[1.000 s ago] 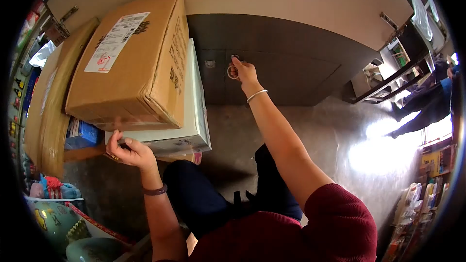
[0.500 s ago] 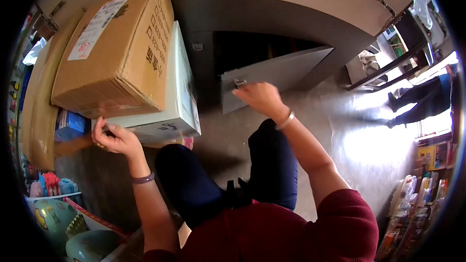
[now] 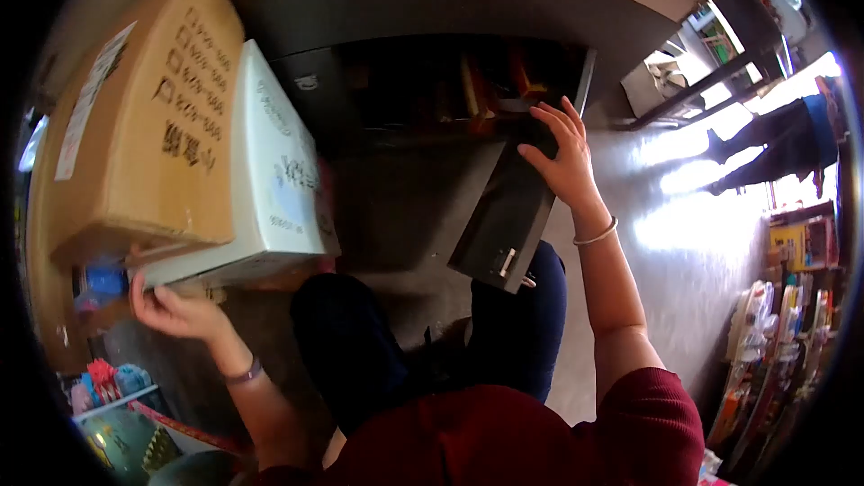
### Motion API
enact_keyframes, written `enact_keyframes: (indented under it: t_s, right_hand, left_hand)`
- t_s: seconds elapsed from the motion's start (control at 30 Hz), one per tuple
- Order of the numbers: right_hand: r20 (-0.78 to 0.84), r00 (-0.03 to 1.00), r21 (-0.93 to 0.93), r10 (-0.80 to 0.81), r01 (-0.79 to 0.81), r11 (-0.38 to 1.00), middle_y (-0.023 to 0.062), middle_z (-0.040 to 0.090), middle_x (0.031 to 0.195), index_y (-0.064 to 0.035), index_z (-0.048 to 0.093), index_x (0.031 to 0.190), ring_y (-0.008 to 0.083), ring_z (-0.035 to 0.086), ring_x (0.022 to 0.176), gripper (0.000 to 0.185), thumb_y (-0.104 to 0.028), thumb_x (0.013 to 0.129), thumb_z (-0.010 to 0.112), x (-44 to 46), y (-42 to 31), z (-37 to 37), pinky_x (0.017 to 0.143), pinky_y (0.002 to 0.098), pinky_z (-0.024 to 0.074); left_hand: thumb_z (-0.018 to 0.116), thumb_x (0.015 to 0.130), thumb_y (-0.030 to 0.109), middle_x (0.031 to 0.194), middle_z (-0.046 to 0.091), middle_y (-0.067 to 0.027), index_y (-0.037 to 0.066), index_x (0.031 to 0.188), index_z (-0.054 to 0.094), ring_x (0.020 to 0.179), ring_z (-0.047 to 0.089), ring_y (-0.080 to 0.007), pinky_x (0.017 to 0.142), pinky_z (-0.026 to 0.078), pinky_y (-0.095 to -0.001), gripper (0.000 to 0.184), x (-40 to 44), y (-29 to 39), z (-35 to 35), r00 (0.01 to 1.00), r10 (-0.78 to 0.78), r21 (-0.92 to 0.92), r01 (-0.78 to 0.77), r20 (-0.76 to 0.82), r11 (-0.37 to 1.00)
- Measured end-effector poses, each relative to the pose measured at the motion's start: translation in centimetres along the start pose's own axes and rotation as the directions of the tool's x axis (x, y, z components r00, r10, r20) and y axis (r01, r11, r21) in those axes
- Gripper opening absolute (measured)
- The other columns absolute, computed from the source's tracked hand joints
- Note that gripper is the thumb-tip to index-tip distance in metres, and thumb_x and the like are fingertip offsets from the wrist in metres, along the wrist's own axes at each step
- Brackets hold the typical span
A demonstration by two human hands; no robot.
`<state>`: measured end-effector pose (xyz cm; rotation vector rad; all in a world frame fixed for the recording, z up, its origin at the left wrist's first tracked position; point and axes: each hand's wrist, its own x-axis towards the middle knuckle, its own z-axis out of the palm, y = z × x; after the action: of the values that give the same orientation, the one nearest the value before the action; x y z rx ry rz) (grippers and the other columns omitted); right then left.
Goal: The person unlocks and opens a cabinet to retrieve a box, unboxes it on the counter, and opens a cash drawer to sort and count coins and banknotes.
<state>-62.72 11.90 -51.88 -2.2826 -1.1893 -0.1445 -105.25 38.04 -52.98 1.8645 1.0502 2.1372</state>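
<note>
Standing open at the dark cabinet's (image 3: 387, 0) edge, the flat grey door (image 3: 508, 202) bares untaken contents (image 3: 477, 85); right hand (image 3: 569, 164) spread, left hand (image 3: 177, 310) half-spread.

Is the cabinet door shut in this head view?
No, the door stands swung outward toward the person's right knee, baring the dark inside of the cabinet.

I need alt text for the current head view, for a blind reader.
A right hand is spread close to the open door of a dark cabinet. The left hand is near a cardboard box stacked on a white box.
</note>
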Motion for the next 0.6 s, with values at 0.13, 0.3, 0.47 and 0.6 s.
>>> enact_keyframes:
  t_s: [0.13,0.3,0.47,0.6]
  right_hand:
    - [0.029,0.997,0.076,-0.069,0.067,0.995,0.0097,0.050,0.129,-0.0113,0.056,0.117,0.0326,0.026,0.133,0.061,0.011,0.060,0.054,-1.2,1.0,-1.8,0.109,0.0425,0.0259]
    - [0.139,0.986,0.083,-0.091,0.080,0.993,0.0116,0.050,0.126,-0.0102,0.058,0.113,0.0341,0.028,0.132,0.067,0.016,0.053,0.044,-2.7,1.3,-3.7,0.109,0.0460,0.0214]
    - [0.099,0.994,-0.158,0.046,-0.030,0.987,0.0098,0.055,0.118,-0.0068,0.062,0.107,0.0312,0.024,0.134,0.045,0.002,0.063,0.056,-4.1,0.5,-4.4,0.110,0.0475,0.0186]
    - [0.047,0.999,-0.220,-0.003,0.013,0.976,0.0096,0.058,0.115,-0.0075,0.064,0.104,0.0300,0.020,0.136,0.042,0.004,0.065,0.054,-4.2,1.5,-2.7,0.111,0.0496,0.0139]
  left_hand:
    - [0.046,0.090,0.009,0.115,0.042,-0.0185,-0.003,0.106,0.045,0.105,0.047,-0.0312,0.092,0.040,-0.0447,0.020,-2.6,7.2,-1.5,0.901,0.406,0.204,-0.431,0.154,0.879]
    - [0.049,0.085,0.015,0.100,0.046,-0.0127,0.002,0.095,0.044,0.094,0.047,-0.0288,0.084,0.038,-0.0458,0.017,-8.6,13.1,-0.1,0.645,0.439,-0.285,-0.335,0.626,0.898]
    - [0.058,0.085,0.014,0.094,0.059,-0.0143,-0.001,0.095,0.058,0.085,0.057,-0.0295,0.078,0.047,-0.0390,0.018,-11.1,18.2,6.9,0.682,0.521,-0.583,-0.167,0.514,0.795]
    - [0.055,0.087,0.013,0.092,0.060,-0.0125,-0.001,0.093,0.060,0.084,0.058,-0.0283,0.078,0.046,-0.0393,0.015,-10.9,19.2,9.1,0.654,0.587,-0.652,-0.185,0.476,0.735]
